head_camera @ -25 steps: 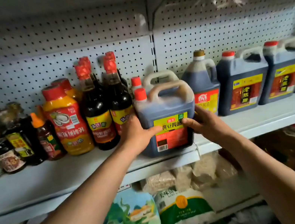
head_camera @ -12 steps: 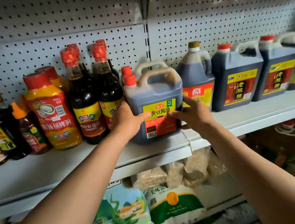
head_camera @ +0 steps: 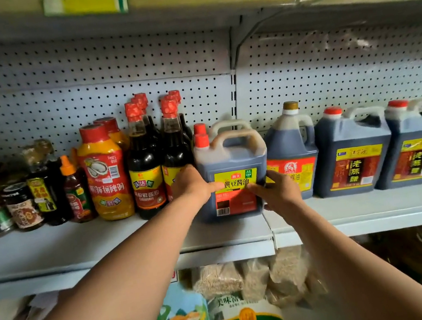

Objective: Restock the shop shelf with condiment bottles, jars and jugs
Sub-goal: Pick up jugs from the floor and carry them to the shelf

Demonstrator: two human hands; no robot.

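The soy sauce jug [head_camera: 231,178] stands on the shelf [head_camera: 78,248], in front of a second jug of the same kind, between the dark bottles [head_camera: 147,171] and the next jug [head_camera: 291,151]. The left hand [head_camera: 190,184] and the right hand [head_camera: 274,191] press its two sides, fingers curved around the corners. It is full, so I judge it heavy, with smooth plastic walls; the top handle [head_camera: 239,137] looks the safest place for lifting.

Both hands hold a soy sauce jug [head_camera: 232,173] upright on the shelf [head_camera: 78,248]: left hand [head_camera: 190,184] on its left side, right hand [head_camera: 276,190] at its lower right corner.
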